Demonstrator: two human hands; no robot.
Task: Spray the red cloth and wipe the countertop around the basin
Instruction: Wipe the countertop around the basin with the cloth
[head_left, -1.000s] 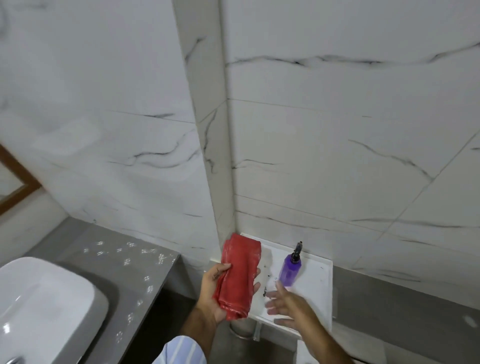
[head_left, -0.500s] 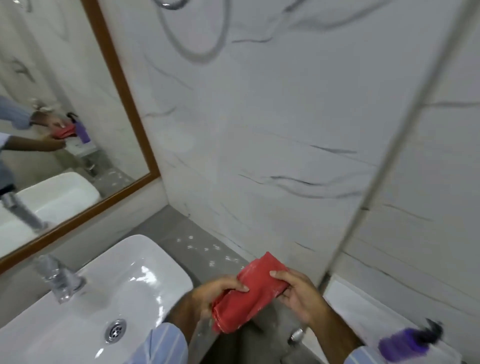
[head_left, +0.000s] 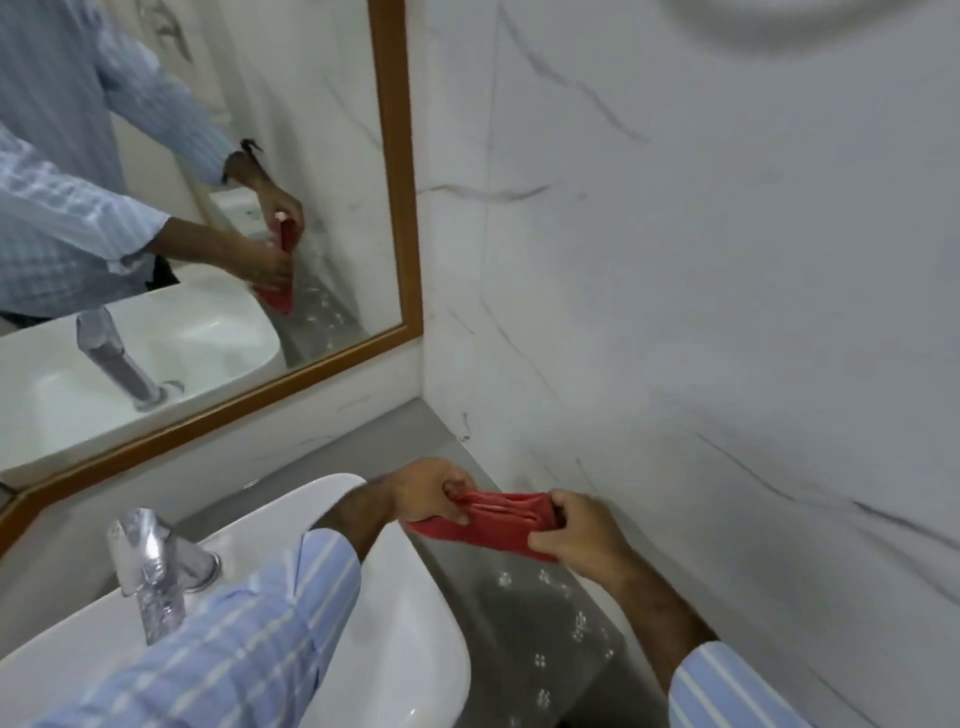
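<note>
The red cloth (head_left: 498, 522) is bunched and stretched between both hands, just above the grey countertop (head_left: 530, 623) to the right of the white basin (head_left: 410, 613). My left hand (head_left: 431, 491) grips its left end, reaching over the basin's back right corner. My right hand (head_left: 576, 530) grips its right end, close to the marble side wall. The spray bottle is out of view.
A chrome tap (head_left: 148, 566) stands behind the basin at the left. A wood-framed mirror (head_left: 208, 208) hangs on the back wall and reflects a person's arms and the cloth. The white marble wall (head_left: 727, 312) bounds the narrow counter strip on the right.
The view has swung left from the shelf with the purple bottle to the basin. My right hand joined my left on the cloth, and both carried it over the counter strip.
</note>
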